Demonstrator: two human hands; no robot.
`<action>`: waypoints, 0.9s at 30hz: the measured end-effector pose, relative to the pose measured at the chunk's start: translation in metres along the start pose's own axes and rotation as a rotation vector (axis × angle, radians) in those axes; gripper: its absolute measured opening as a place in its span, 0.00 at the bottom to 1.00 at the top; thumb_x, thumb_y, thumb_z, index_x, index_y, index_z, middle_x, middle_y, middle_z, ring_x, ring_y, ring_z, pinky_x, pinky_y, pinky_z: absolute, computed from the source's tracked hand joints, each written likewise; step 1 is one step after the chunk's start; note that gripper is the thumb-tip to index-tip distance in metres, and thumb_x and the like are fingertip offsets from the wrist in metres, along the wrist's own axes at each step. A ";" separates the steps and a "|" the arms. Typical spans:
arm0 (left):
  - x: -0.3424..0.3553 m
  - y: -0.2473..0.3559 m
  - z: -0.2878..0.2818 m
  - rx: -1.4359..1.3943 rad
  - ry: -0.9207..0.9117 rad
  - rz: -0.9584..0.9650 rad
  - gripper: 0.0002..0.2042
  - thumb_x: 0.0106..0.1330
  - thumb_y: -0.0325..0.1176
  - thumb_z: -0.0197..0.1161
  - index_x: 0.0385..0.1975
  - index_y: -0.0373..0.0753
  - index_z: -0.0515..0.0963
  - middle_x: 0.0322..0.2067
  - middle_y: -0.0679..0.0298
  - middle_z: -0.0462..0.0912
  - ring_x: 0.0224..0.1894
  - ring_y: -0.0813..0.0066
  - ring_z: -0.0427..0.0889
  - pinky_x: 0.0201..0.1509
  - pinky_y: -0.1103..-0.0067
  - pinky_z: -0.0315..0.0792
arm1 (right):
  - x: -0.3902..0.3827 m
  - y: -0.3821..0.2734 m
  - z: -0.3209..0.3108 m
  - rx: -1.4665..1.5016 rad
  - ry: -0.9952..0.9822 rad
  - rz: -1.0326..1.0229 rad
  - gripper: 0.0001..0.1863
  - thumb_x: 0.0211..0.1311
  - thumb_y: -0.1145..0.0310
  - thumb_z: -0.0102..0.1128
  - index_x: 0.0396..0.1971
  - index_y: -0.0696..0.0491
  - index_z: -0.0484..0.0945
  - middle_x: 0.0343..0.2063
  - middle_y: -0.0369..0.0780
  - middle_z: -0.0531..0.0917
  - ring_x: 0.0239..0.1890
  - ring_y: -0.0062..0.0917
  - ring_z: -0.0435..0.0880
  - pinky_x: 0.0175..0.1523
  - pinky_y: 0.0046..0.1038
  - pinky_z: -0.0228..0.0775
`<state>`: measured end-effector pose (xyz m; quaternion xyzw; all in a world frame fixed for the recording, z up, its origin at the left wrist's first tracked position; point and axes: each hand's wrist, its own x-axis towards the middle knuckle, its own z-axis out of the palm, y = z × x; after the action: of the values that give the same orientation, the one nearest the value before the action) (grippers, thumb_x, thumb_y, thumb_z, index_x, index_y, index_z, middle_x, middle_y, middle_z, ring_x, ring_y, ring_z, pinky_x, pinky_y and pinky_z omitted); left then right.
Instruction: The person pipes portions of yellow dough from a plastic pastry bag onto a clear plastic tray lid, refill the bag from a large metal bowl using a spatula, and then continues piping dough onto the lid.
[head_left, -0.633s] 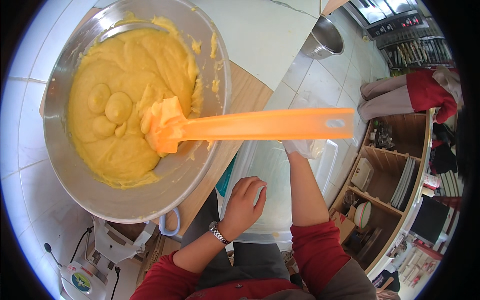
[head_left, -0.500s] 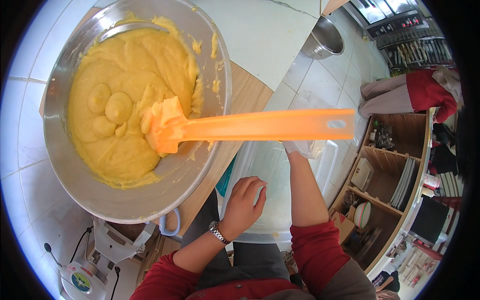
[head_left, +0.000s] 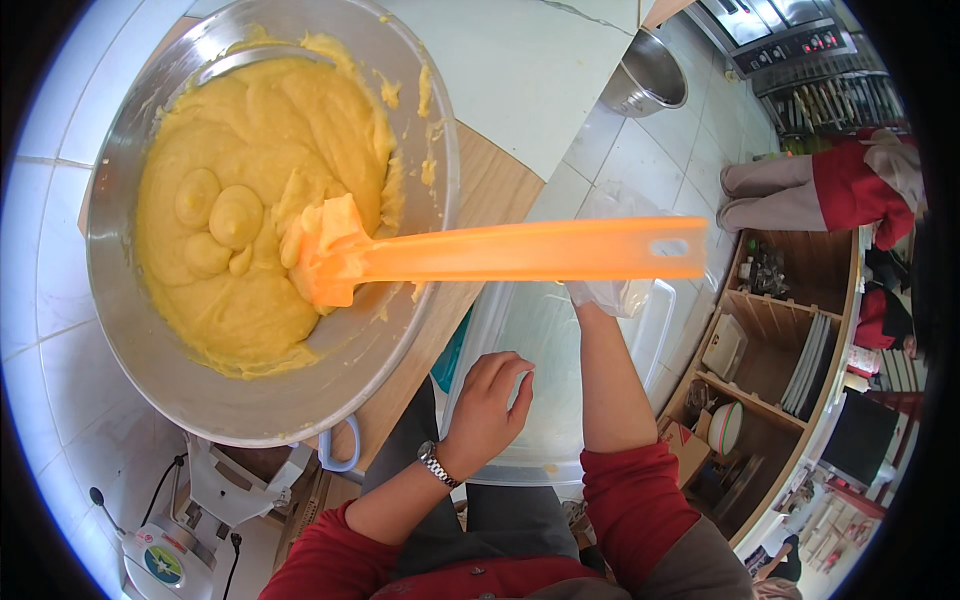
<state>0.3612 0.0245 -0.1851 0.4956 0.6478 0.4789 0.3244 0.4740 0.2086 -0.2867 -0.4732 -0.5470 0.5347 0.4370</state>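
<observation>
Beyond your left hand [head_left: 485, 408]: the orange spatula [head_left: 520, 250] lay crosswise, handle rightward
Left fingers [head_left: 484, 376]: curled together, thumb apart
Right hand [head_left: 600, 295]: was nearer (inside clear plastic [head_left: 633, 297]), finger state couldn't be told

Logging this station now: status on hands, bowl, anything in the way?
Left hand empty, fingers curled. Right hand at clear plastic bag, grip unclear. Steel bowl holds yellow batter. Orange spatula partly hides right hand.

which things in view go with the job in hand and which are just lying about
Likely in use:
- steel bowl of yellow mixture
- orange spatula
- clear plastic bag
- clear tub below the left hand

Seemingly just about:
- steel pot
- white machine
- wooden shelves
</observation>
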 end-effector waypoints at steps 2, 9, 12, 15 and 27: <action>0.000 0.000 0.000 -0.002 -0.001 0.001 0.08 0.52 0.22 0.59 0.33 0.34 0.72 0.33 0.57 0.73 0.37 0.59 0.73 0.42 0.72 0.69 | -0.001 0.003 0.000 -0.034 0.021 -0.003 0.22 0.60 0.56 0.48 0.49 0.53 0.65 0.47 0.39 0.71 0.49 0.27 0.71 0.51 0.28 0.66; 0.001 0.002 0.002 0.015 -0.003 0.015 0.09 0.51 0.21 0.60 0.32 0.35 0.72 0.33 0.57 0.73 0.37 0.59 0.74 0.42 0.73 0.69 | -0.001 0.003 0.001 0.455 0.061 0.060 0.22 0.57 0.66 0.56 0.50 0.53 0.64 0.47 0.38 0.69 0.51 0.24 0.67 0.57 0.25 0.59; 0.008 -0.001 -0.001 0.120 0.012 0.042 0.09 0.50 0.23 0.61 0.33 0.37 0.73 0.35 0.58 0.73 0.38 0.59 0.73 0.42 0.72 0.67 | -0.001 -0.034 0.014 1.252 0.136 0.308 0.19 0.61 0.59 0.45 0.47 0.56 0.65 0.35 0.39 0.74 0.37 0.24 0.73 0.43 0.26 0.67; 0.029 0.000 -0.002 0.353 0.056 0.065 0.10 0.50 0.27 0.62 0.33 0.39 0.74 0.38 0.59 0.71 0.42 0.59 0.70 0.46 0.68 0.64 | 0.004 -0.061 0.005 0.316 0.327 -0.024 0.11 0.60 0.62 0.46 0.29 0.55 0.68 0.15 0.35 0.66 0.21 0.21 0.65 0.31 0.25 0.64; 0.087 -0.019 0.038 0.841 -0.056 0.003 0.07 0.50 0.32 0.63 0.30 0.47 0.79 0.38 0.61 0.64 0.43 0.63 0.61 0.46 0.65 0.54 | -0.028 -0.124 -0.074 1.235 0.864 0.319 0.21 0.56 0.71 0.43 0.09 0.46 0.46 0.07 0.30 0.48 0.11 0.17 0.50 0.20 0.20 0.52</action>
<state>0.3631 0.1182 -0.2107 0.5985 0.7772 0.1596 0.1106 0.5454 0.1963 -0.1583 -0.3834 0.1447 0.5672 0.7144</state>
